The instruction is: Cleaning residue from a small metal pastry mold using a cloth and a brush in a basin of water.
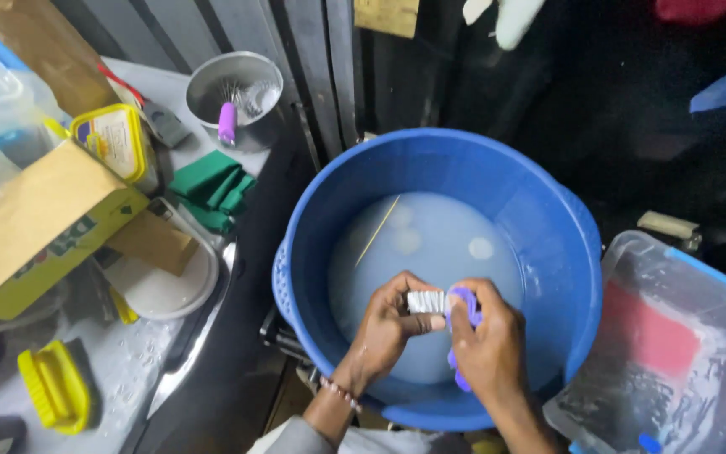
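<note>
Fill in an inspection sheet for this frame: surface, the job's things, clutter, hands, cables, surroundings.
Surface: wet grey counter at left, crowded.
Job's things: purple brush with white bristles, held over a blue tub of cloudy water; a thin stick lies in the water.
Clutter: yellow scrub brush, folded green cloths, yellow-lidded tub, cardboard box, metal bowl holding a whisk with a purple handle.
Hands: left hand pinches the bristles; right hand grips the brush handle.
Cables: nothing seen.
Surroundings: dark wall panels behind; clear plastic bin at right.
</note>
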